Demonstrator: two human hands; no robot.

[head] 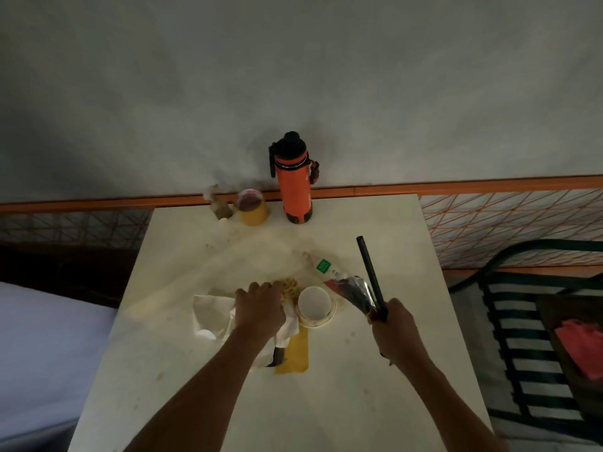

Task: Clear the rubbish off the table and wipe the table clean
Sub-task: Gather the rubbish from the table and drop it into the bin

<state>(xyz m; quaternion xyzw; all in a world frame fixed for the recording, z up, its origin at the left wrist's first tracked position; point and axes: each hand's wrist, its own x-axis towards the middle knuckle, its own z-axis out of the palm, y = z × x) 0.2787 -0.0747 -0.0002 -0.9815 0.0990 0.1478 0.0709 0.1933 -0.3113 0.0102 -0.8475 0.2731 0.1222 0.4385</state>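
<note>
My left hand point(261, 305) bunches crumpled wrappers point(212, 316) for one lift; my right hand point(393, 324) grips a black stick point(370, 275).

We see our left hand point(259, 309) and right hand point(396, 331) bare, without gloves, rings or watch, and both forearms uncovered, no sleeve reaching into view.

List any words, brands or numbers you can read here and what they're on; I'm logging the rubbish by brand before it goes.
No text can be read in this view.
Plastic bottle, lying on the table: green label, print too blurred.
Orange flask: small marks on its side, too small to read.
Colourful wrapper by the left hand: pattern only, unreadable.
Foil packet by the right hand: no legible print.
White paper cup: plain.
</note>
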